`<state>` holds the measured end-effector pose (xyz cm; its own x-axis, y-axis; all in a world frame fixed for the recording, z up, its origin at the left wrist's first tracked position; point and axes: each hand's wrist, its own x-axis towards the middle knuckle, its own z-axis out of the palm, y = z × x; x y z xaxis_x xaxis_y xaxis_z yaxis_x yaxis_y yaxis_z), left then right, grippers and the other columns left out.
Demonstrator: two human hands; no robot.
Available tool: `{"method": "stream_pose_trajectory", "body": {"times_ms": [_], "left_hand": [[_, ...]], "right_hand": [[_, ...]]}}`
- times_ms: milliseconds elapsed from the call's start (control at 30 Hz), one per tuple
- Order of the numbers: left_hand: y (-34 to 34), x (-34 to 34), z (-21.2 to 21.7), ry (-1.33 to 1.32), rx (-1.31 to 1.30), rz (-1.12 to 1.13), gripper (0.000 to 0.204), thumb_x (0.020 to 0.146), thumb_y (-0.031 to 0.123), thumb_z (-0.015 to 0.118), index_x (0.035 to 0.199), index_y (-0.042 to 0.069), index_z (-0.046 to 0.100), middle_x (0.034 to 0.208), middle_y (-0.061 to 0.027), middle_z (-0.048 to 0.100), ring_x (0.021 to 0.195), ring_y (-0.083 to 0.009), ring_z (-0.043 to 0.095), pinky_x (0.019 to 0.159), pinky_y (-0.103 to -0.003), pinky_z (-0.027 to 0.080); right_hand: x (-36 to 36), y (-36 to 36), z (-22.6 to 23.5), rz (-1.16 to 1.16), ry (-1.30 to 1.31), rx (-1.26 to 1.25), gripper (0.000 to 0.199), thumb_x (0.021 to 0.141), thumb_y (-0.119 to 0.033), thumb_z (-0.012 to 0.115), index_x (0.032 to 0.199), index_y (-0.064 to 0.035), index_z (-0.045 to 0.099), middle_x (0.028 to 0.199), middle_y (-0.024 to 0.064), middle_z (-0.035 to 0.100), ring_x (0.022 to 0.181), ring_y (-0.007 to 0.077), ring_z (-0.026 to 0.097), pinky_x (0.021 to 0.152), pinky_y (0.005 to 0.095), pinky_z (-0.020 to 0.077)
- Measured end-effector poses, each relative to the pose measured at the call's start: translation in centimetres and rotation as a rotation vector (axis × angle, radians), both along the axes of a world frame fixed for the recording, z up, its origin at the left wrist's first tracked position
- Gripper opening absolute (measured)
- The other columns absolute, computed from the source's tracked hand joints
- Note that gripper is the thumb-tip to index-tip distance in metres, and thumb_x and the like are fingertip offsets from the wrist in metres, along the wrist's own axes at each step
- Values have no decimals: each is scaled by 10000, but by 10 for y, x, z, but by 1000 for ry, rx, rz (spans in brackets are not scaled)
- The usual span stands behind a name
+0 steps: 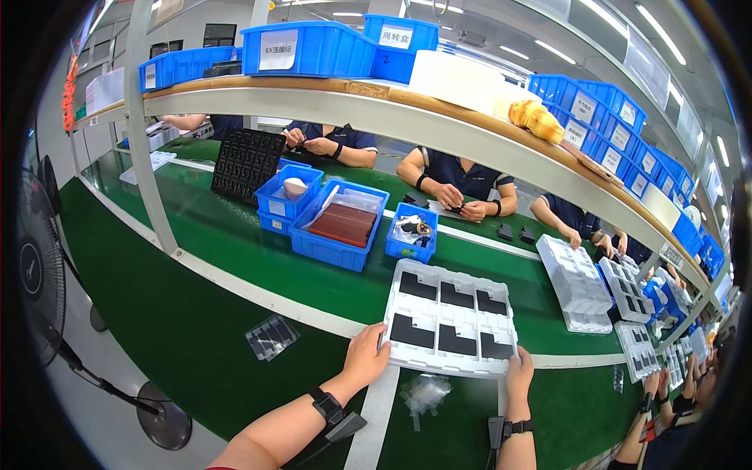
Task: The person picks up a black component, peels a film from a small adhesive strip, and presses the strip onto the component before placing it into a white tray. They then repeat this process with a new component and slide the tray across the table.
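A white molded plastic tray (449, 364) spans the space between my two hands, over the green work surface. Its several compartments each hold a flat black rectangular piece (413, 331). My left hand (367, 349) is closed on the tray's near left corner, and my right hand (519, 374) grips the near right corner. The fingers under the tray are partly hidden. Just below the tray lies a heap of clear plastic film (425, 392). Left of my left hand is a clear sheet with dark rectangular patches (272, 338). Both wrists wear black straps with small boxes.
Beyond the tray stand a blue bin of small parts (410, 252), a blue bin with brown pieces (325, 252) and a black compartment tray (247, 165). Stacked white trays (576, 286) are at the right. A shelf beam (313, 98) crosses overhead; co-workers sit opposite. A fan (41, 235) stands left.
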<state>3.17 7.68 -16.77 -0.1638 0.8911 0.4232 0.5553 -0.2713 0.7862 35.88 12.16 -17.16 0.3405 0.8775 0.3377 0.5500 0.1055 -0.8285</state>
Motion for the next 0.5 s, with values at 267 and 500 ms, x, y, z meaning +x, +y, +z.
{"method": "stream_pose_trajectory", "body": {"times_ms": [267,500], "left_hand": [[1,0,-4,25,46,14,332,791,120,526,1099,9,470,1096,-164,519,986,-333,506,854,-385,391],[-1,0,1,14,20,10,328,787,120,523,1089,4,471,1104,-164,518,1007,-328,501,876,-392,374]], "right_hand": [[1,0,0,12,9,4,298,784,-41,491,1061,64,523,1027,183,568,959,252,547,867,323,401],[-2,-1,3,18,23,-3,295,782,-39,486,1056,63,525,1020,178,568,954,247,548,862,322,402]]}}
